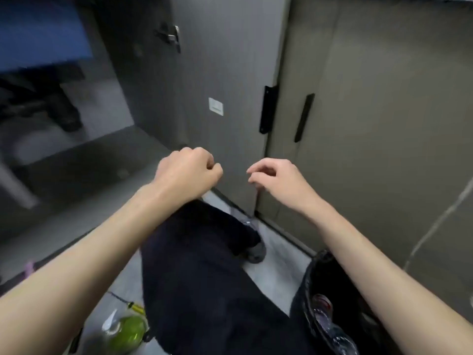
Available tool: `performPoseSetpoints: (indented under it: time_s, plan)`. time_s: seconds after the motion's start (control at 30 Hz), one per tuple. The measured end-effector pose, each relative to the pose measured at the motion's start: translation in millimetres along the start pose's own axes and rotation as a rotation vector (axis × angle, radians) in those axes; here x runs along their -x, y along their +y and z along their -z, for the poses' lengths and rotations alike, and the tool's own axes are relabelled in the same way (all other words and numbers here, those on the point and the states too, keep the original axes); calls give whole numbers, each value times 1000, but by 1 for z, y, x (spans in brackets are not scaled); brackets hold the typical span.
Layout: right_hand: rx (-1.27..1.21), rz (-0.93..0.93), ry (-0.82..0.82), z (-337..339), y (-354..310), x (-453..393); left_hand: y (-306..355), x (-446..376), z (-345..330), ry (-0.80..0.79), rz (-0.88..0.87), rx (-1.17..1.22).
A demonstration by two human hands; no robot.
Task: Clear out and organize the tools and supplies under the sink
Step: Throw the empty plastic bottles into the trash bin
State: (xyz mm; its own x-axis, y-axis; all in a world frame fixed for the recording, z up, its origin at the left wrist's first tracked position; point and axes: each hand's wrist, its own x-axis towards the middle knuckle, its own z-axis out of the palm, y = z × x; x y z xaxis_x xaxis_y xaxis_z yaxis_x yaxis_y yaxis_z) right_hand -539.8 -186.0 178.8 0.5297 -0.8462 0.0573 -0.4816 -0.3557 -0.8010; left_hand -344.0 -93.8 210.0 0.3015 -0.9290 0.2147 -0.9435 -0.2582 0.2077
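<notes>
Hovering side by side in front of the open cabinet door point(225, 103), both hands hold nothing: left hand point(188, 172) curled into a loose fist, right hand point(276, 179) with fingers loosely bent, apart from each other. The under-sink cabinet point(84, 160) lies open up-left of the left hand, interior dark and blurred, contents not readable. On the floor well below the left forearm sit a green bottle point(128, 334) and a yellow-handled screwdriver point(134, 307). A black bin point(330, 303) with crumpled plastic stands under the right forearm.
</notes>
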Motion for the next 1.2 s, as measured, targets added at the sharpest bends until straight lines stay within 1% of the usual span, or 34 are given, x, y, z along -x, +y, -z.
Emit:
performPoseSetpoints:
  time_s: [0.1,0.17,0.27,0.37,0.43,0.5,0.57,0.7,0.77,0.83,0.93,1.0,1.1,1.2]
  plan:
    - [28,98,-138,-40,-67,-54,-78,-3,28,56,157,-27]
    - [74,146,-222,-72,-105,-83,-128,1,34,50,264,-24]
    - [181,158,-366,-134,-143,-118,-194,15,24,-55,432,30]
    - [426,147,-553,-204,-150,-136,-244,37,-6,-200,617,90]
    - [538,134,-644,-245,-134,-137,-266,55,-38,-286,691,111]
    - [542,97,-697,-283,-105,-131,-281,78,-77,-390,740,173]
    - [547,64,-733,-316,-67,-118,-289,103,-112,-521,758,181]
    - [710,71,-951,-361,10,-78,-285,139,-163,-798,658,121]
    - [769,91,-1028,-375,44,-55,-276,149,-182,-874,605,100]
    - [837,160,-1042,-382,75,-35,-266,154,-197,-895,568,90]
    - [943,332,-1014,-388,110,-12,-262,160,-213,-861,574,107]
    - [1012,420,-976,-391,125,-3,-268,164,-221,-820,640,162]
    - [1063,480,-925,-392,136,0,-279,172,-234,-759,773,254]
    - [988,514,-865,-390,147,-1,-283,173,-249,-659,896,367]
